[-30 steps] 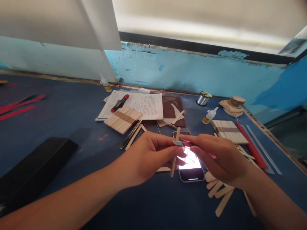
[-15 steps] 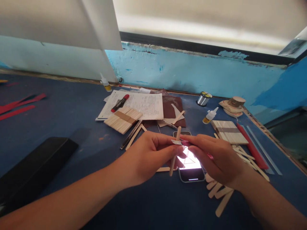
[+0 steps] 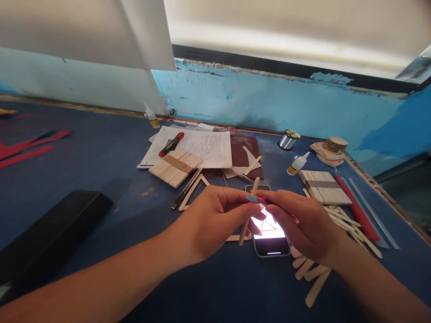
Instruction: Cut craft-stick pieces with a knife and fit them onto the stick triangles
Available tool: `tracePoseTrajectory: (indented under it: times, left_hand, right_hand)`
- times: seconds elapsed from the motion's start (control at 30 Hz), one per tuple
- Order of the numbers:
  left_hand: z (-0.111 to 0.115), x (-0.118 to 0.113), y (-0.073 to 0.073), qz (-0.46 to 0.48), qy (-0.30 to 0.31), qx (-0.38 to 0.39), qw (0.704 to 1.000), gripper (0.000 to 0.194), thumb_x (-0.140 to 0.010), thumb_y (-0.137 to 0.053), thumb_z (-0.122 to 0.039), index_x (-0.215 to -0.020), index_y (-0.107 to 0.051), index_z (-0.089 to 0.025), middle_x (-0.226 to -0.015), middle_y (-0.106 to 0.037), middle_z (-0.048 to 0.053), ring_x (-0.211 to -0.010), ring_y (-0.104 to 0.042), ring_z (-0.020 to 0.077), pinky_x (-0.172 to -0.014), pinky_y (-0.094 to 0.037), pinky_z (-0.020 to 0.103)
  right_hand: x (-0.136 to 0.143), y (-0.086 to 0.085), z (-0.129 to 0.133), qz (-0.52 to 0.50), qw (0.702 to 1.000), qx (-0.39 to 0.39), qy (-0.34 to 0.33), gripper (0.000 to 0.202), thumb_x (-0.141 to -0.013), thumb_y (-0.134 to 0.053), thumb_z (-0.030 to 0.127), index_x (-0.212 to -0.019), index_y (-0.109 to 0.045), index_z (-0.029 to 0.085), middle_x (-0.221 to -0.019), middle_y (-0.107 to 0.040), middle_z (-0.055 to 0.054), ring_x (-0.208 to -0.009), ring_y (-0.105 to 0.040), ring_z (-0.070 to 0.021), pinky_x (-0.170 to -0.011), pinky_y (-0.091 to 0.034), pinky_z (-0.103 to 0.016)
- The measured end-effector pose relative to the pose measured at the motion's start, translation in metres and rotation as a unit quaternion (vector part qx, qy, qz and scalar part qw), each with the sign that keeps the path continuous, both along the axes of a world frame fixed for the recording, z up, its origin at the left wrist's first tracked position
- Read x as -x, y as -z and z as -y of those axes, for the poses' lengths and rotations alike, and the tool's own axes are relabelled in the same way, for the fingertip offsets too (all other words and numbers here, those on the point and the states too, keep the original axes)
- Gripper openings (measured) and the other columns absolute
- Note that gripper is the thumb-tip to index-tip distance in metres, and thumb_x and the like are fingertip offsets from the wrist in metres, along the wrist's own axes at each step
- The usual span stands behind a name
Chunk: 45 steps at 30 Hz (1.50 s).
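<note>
One wooden stick [image 3: 244,231] sat clamped in my left grip [image 3: 215,220]; at three o'clock, I recorded my right grip [image 3: 299,215] closed on a pink-handled blade [image 3: 251,198] crossing it.

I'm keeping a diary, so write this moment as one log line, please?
left hand: holds wooden stick | right hand: holds pink-handled blade across stick | phone: screen lit

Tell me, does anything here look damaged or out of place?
Yes: the blue wall looks chipped beneath the black strip. Loose wooden sticks lie scattered near the right hand, unlike the banded stack behind them.
</note>
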State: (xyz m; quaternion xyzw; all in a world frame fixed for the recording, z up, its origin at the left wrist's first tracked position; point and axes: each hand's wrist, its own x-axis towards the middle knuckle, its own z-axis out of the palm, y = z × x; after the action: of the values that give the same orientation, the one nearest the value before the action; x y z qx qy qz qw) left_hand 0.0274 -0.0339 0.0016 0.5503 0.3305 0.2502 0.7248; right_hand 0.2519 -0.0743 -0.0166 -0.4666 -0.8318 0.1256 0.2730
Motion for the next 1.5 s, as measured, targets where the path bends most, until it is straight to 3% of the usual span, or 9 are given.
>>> tracePoseTrajectory:
  times: [0.23,0.7,1.07,1.5]
  left_hand:
    - [0.001,0.001,0.0008,-0.027,-0.01,-0.017,0.999,0.018,-0.093,-0.067,-0.03,-0.096,-0.079,-0.017,-0.073,-0.072,0.003,-0.071,-0.064,0.0148,-0.069,-0.05,0.026]
    - [0.0042,-0.0007,-0.0003,-0.034,-0.015,-0.015,0.999,0.018,-0.093,-0.067,-0.031,-0.092,-0.078,-0.016,-0.077,-0.073,0.004,-0.072,-0.064,0.0151,-0.068,-0.049,0.026]
    - [0.0064,-0.0059,-0.0054,-0.009,-0.058,-0.006,0.998,0.011,-0.091,-0.069,-0.019,-0.085,-0.077,-0.016,-0.068,-0.069,-0.003,-0.063,-0.06,0.0078,-0.059,-0.047,0.016]
    - [0.0065,-0.0039,-0.005,0.001,-0.052,-0.007,0.999,0.013,-0.093,-0.068,-0.019,-0.084,-0.076,-0.015,-0.067,-0.069,-0.004,-0.062,-0.061,0.006,-0.059,-0.048,0.013]
  right_hand:
    - [0.0006,0.0028,0.0015,-0.019,1.0,0.01,0.011,0.03,-0.104,-0.051,0.025,-0.13,-0.065,0.024,-0.105,-0.077,-0.005,-0.086,-0.073,-0.0179,-0.079,-0.058,-0.032]
    - [-0.0014,0.0045,0.0011,-0.028,1.0,0.0,0.0,0.03,-0.103,-0.052,0.024,-0.13,-0.065,0.025,-0.104,-0.077,-0.003,-0.084,-0.072,-0.0152,-0.078,-0.056,-0.028]
    - [-0.0019,0.0079,-0.0007,-0.05,0.999,0.003,-0.006,0.031,-0.103,-0.054,0.024,-0.132,-0.064,0.026,-0.109,-0.076,-0.002,-0.088,-0.072,-0.0145,-0.077,-0.055,-0.025]
    - [-0.0015,0.0101,0.0006,-0.065,0.998,-0.002,-0.009,0.031,-0.103,-0.055,0.022,-0.132,-0.063,0.028,-0.111,-0.075,0.001,-0.091,-0.071,-0.01,-0.08,-0.053,-0.02]
